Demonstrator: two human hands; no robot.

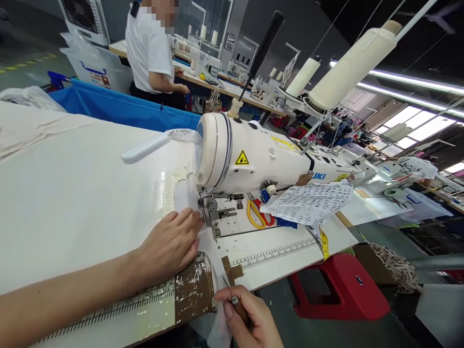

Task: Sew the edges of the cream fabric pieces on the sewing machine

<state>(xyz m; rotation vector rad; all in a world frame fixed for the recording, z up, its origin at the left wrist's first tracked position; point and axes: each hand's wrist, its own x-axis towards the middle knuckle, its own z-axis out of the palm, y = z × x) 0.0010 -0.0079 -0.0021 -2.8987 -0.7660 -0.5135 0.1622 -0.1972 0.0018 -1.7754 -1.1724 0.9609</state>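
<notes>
A white sewing machine lies across the middle of the view. My left hand rests palm down beside its needle area, fingers together and pressing on thin white fabric. At the table's front edge, my right hand is closed round an awl with a wooden handle and a thin metal point. The fingertips of that hand also touch the white fabric, which hangs over the edge. Brown tape covers the table edge between my hands.
Scissors with yellow and red handles lie by the machine bed, near a printed sheet. A red stool stands below the table on the right. Beyond a blue cloth bin, a person stands at another table.
</notes>
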